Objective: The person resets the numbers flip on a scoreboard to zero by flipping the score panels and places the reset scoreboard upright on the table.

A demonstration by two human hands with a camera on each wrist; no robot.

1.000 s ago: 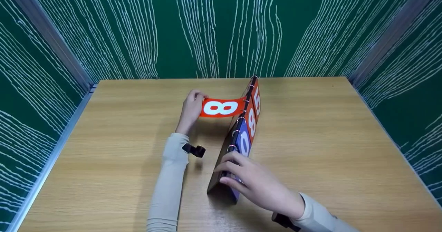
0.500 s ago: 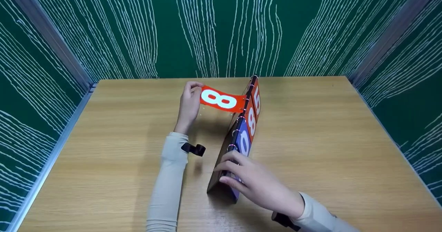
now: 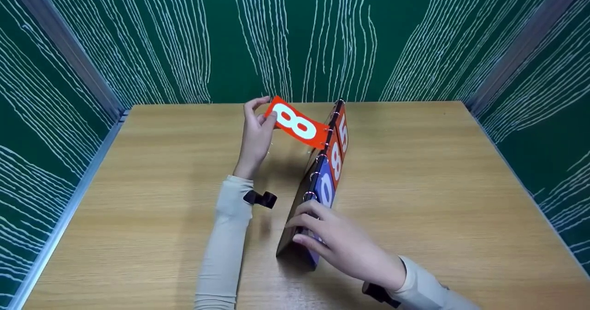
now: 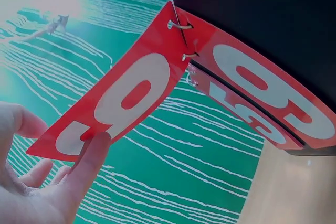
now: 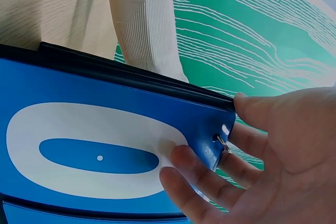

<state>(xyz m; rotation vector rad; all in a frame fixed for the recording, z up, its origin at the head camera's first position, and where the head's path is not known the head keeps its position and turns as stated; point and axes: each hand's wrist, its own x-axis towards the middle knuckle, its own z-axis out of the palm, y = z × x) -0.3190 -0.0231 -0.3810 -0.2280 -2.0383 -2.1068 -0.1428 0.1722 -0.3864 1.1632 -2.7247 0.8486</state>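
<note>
A tabletop flip scoreboard (image 3: 306, 187) stands like a tent, number cards hung on metal rings along its top. My left hand (image 3: 254, 137) pinches the free end of a red number card (image 3: 300, 124), which is lifted off the board's left side. An 8 shows on its upper face; the left wrist view shows a 9 on the underside (image 4: 126, 90). At the near end, my right hand (image 3: 343, 243) grips the scoreboard over its top edge, with fingertips against a blue 0 card (image 5: 100, 114). The board's right face carries a red 8 card (image 3: 335, 162) and a red 5 card (image 3: 342, 128).
The scoreboard rests on a wooden table (image 3: 438, 176). Green walls (image 3: 299, 38) with white wavy lines enclose it at the back and both sides. A black wrist camera (image 3: 262, 199) sits on the left sleeve, close to the scoreboard.
My left hand has moved up and away toward the back wall, tilting the free end of the red number card higher. The right hand and the scoreboard stay in place.
</note>
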